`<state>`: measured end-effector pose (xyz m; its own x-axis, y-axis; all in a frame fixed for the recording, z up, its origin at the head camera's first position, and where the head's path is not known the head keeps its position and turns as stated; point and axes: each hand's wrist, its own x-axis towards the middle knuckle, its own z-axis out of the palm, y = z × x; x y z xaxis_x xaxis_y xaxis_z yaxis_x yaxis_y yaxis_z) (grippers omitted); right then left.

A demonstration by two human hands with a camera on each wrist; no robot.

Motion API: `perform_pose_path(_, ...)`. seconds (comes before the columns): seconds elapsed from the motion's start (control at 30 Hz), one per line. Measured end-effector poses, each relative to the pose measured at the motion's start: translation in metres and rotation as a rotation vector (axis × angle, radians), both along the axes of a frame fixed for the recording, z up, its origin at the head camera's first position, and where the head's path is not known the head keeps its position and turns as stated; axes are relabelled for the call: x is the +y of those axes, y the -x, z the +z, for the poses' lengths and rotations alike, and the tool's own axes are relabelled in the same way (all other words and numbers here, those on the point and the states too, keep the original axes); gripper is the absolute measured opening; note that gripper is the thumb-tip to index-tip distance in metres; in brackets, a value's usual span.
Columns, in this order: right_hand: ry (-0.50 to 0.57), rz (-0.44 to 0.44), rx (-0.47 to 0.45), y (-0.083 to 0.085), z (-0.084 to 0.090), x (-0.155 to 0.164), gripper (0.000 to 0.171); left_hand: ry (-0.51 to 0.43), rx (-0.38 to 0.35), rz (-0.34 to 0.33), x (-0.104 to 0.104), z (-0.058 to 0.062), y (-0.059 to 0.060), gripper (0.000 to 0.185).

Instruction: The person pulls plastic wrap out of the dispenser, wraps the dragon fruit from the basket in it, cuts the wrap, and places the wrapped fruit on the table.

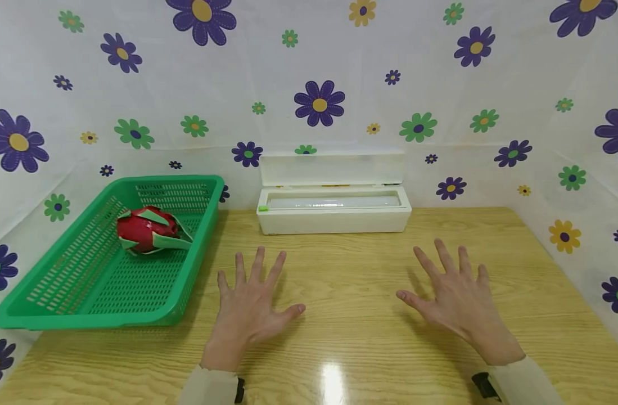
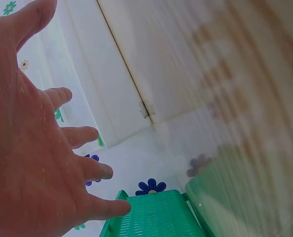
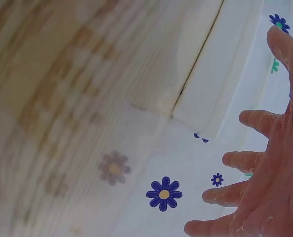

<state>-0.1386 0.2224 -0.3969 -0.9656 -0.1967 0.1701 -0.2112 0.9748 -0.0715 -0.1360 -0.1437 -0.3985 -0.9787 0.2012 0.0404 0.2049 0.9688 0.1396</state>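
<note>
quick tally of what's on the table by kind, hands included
Hands: 2, left hand and right hand, both spread, holding nothing
Green basket: 1
Dragon fruit, in the basket: 1
White box, lid open: 1
Total: 5

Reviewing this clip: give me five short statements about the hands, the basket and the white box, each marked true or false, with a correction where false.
1. Both hands, the left hand and the right hand, are spread open and hold nothing. True.
2. The red dragon fruit lies on the bare wooden table. False: it lies inside the green basket.
3. The white box has its lid raised. True.
4. The green basket sits by the right hand. False: it is beside the left hand.
5. The left hand grips the basket rim. False: the hand is apart from it.
</note>
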Motion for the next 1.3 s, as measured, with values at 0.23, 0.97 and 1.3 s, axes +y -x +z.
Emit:
perform_pose_path(0.23,-0.004,0.019,0.02,0.004,0.001,-0.001,0.087,-0.034,0.03,-0.002,0.002,0.0,0.004,0.097)
perform_pose_path(0.97,0.128,0.076,0.088,0.044,0.01,0.003,0.068,-0.051,0.264,-0.041,0.001,0.015,0.048,0.061)
perform_pose_path(1.3,0.138,0.152,0.17,0.069,0.014,-0.001,0.052,-0.092,0.355,-0.061,0.002,0.025,0.075,0.048)
